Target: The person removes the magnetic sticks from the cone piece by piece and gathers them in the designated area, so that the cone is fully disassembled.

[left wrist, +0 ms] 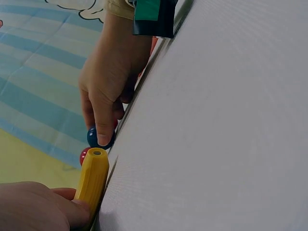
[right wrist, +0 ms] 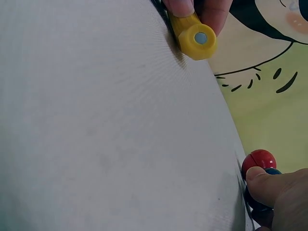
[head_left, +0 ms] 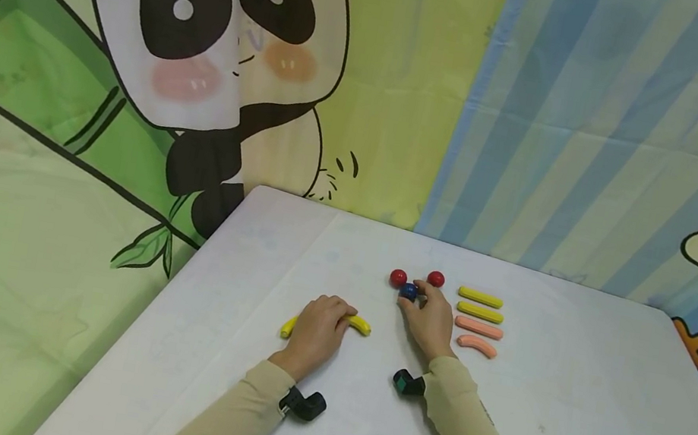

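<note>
My left hand (head_left: pixel 317 331) grips a curved yellow rod (head_left: pixel 360 326) just above or on the white table; its middle is hidden under the fingers. A small pale disc shows in the rod's end in the right wrist view. My right hand (head_left: pixel 431 325) pinches a shiny blue ball (head_left: pixel 408 291) between thumb and fingers. Close against that ball sits a red ball (head_left: pixel 398 278), also visible beside the thumb in the right wrist view (right wrist: pixel 260 161). Another red ball (head_left: pixel 436 279) lies just beyond the right fingers.
Right of the right hand, two straight yellow rods (head_left: pixel 480 297), a straight pink rod (head_left: pixel 478 328) and a curved pink rod (head_left: pixel 477 345) lie in a column. The white table (head_left: pixel 600 413) meets a printed curtain (head_left: pixel 398 87) at its far edge.
</note>
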`<state>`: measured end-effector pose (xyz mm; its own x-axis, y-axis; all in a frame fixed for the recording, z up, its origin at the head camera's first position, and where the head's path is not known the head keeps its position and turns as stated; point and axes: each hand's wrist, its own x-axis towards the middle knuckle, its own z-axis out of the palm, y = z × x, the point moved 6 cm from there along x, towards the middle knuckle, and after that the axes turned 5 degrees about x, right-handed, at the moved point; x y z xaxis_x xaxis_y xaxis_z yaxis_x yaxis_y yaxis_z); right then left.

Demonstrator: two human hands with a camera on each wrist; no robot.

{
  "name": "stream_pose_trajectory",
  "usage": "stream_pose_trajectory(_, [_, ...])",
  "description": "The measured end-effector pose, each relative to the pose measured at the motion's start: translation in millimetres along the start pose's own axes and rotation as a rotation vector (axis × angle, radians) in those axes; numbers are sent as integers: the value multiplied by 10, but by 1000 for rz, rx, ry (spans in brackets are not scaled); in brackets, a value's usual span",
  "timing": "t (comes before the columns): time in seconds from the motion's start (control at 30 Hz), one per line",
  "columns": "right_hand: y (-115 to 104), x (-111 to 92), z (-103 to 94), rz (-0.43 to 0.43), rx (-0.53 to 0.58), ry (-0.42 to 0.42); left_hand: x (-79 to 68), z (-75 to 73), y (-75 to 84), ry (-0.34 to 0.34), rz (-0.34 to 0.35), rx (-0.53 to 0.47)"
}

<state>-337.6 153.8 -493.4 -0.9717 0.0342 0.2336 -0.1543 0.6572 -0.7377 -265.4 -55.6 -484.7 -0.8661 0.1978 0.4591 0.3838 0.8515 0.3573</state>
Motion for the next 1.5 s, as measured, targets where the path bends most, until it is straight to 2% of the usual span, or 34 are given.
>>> stream_pose_trajectory(0.57, [14, -86, -75, 11, 31, -29, -2, -9, -3, -6, -1, -2])
stream_pose_trajectory(0.67, [3, -139, -113, 15, 37, -1, -6, 1, -10, -9, -1, -4])
stream_pose_trajectory(0.8, [-48, -301, -160, 5, 63, 85, -7, 1, -4, 0, 11, -10])
stream_pose_trajectory(0.9, [-121, -475, -122, -45, 90, 96, -3, -7, 4, 7, 20, -14])
stream_pose_trajectory(1.13, [-396, -799, 93, -210, 143, -12, 3, -12, 24, 15, 42, -62])
stream_pose_trajectory(1.3, [-469, -877, 192, -267, 79, -44, -14, 47, 73, -41, 106, -144])
stream_pose_trajectory(1.5, [-433, -855, 192, -273, -52, 5, -3, 77, 107, -95, 132, -188])
